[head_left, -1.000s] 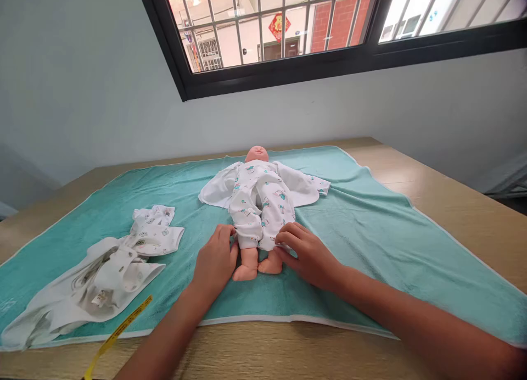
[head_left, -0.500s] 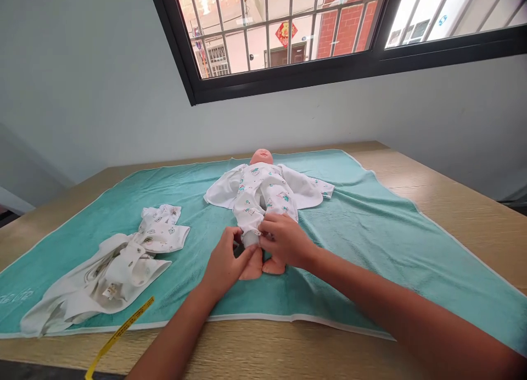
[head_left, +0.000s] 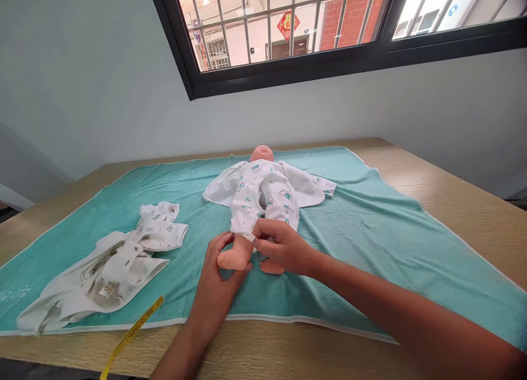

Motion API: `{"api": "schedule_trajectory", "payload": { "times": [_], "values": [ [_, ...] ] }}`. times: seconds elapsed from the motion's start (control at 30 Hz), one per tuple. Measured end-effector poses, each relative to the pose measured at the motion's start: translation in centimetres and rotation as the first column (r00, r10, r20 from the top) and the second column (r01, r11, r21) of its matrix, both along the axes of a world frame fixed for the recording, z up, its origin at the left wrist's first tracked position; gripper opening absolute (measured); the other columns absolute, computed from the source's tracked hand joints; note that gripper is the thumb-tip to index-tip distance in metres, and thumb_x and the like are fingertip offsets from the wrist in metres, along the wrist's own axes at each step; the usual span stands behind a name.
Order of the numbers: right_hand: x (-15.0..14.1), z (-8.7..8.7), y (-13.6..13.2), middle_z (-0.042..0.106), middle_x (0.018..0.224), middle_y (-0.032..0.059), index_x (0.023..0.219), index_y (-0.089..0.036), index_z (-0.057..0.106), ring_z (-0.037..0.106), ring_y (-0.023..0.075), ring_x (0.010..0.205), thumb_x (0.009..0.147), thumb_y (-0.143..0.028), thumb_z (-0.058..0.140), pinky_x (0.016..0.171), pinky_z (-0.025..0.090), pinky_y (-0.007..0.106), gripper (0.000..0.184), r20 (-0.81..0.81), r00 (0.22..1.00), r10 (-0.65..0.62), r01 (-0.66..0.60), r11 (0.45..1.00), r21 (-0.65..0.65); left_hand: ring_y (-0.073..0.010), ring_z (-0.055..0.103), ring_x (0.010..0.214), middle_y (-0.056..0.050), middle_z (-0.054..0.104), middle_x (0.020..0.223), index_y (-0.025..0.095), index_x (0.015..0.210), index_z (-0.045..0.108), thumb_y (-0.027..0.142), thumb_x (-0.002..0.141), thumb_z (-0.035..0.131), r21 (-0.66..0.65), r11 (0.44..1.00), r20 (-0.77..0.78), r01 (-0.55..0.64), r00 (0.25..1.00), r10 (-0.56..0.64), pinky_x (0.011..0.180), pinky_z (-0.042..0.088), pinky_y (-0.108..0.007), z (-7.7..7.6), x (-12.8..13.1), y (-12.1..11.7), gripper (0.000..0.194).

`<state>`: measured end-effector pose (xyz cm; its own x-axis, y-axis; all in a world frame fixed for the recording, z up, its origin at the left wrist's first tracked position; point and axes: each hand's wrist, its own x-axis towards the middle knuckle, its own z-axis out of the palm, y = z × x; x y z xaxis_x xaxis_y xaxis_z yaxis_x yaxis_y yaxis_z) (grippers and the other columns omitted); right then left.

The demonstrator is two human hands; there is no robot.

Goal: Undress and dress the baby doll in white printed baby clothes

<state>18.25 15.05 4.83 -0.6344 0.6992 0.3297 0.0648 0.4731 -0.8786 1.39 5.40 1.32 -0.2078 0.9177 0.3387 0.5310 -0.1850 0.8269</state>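
On its back lies a baby doll [head_left: 262,154], its head towards the wall, in white printed pants [head_left: 283,196] with a white top [head_left: 307,188] spread out beneath it. My left hand [head_left: 218,275] curls round the doll's lower leg and foot [head_left: 236,256] on the left, thumb beneath and fingers at the ankle. With thumb and fingertips, my right hand [head_left: 284,245] pinches the cuff of that same pant leg, just above the bare ankle. The doll's other foot [head_left: 272,267] rests on the towel under my right hand.
A teal towel [head_left: 349,292] with a white edge covers much of the wooden table [head_left: 465,204]. Left of the doll lies a crumpled white printed baby garment [head_left: 119,264]. A yellow strip [head_left: 134,333] hangs near my left forearm. Behind are a wall and a barred window [head_left: 288,75].
The doll's left-side foot has swung outward to the left, and my left hand has moved from the pant cuff to hold it. My right hand stays at the cuff, slightly lower.
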Motion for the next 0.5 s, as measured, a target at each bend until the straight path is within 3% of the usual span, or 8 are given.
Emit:
{"api": "schedule_trajectory", "payload": {
  "times": [0.13, 0.23, 0.3, 0.37, 0.5],
  "values": [
    [0.3, 1.2, -1.0, 0.040, 0.064, -0.0044, 0.061, -0.018, 0.037, 0.035, 0.0088, 0.061, 0.073, -0.014, 0.051, 0.056, 0.028, 0.023, 0.019, 0.036, 0.996, 0.077, -0.078, 0.997, 0.024, -0.0261, 0.042, 0.130, -0.010, 0.044, 0.137, 0.026, 0.132, 0.046, 0.035, 0.084, 0.062, 0.058, 0.998, -0.071, -0.013, 0.997, 0.017, 0.107, 0.038, -0.044, -0.1, 0.0, 0.3, 0.052],
    [0.5, 1.1, -0.7, 0.039, 0.062, -0.0046, 0.062, -0.018, 0.040, 0.035, 0.0087, 0.058, 0.076, -0.018, 0.051, 0.052, 0.027, 0.023, 0.017, 0.025, 0.997, 0.069, -0.064, 0.987, -0.149, -0.0267, 0.043, 0.128, -0.010, 0.041, 0.138, 0.027, 0.135, 0.044, 0.032, 0.080, 0.066, 0.041, 0.998, -0.012, -0.036, 0.999, 0.037, 0.106, 0.039, -0.045, 0.0, 0.1, -0.2, 0.059],
    [0.5, 0.6, -0.2, 0.040, 0.059, -0.0049, 0.064, -0.019, 0.043, 0.037, 0.0090, 0.056, 0.078, -0.022, 0.050, 0.051, 0.028, 0.022, 0.016, -0.010, 0.999, 0.037, -0.039, 0.954, -0.296, -0.0236, 0.051, 0.118, -0.008, 0.045, 0.133, 0.029, 0.133, 0.046, 0.030, 0.079, 0.068, 0.008, 0.998, 0.142, -0.062, 0.988, 0.060, 0.100, 0.044, -0.041, 0.4, 0.1, -0.7, 0.058],
    [0.5, 0.0, 0.2, 0.040, 0.057, -0.0053, 0.065, -0.019, 0.043, 0.039, 0.0094, 0.055, 0.080, -0.027, 0.051, 0.051, 0.030, 0.022, 0.018, -0.056, 0.998, 0.010, -0.031, 0.923, -0.384, -0.0170, 0.057, 0.100, -0.005, 0.053, 0.116, 0.029, 0.125, 0.052, 0.026, 0.076, 0.070, 0.023, 0.995, 0.357, -0.092, 0.931, 0.078, 0.088, 0.049, -0.032, 1.0, -0.1, -1.3, 0.052],
    [0.2, -0.6, 0.2, 0.040, 0.059, -0.0054, 0.064, -0.019, 0.042, 0.038, 0.0090, 0.056, 0.082, -0.032, 0.054, 0.052, 0.029, 0.022, 0.025, -0.026, 0.999, -0.039, 0.029, 0.948, -0.316, -0.0076, 0.050, 0.071, 0.003, 0.048, 0.087, 0.028, 0.111, 0.060, 0.017, 0.065, 0.077, 0.060, 0.993, 0.676, -0.102, 0.736, 0.035, 0.068, 0.049, -0.022, 3.0, -0.1, -2.3, 0.051]
  ]
}}
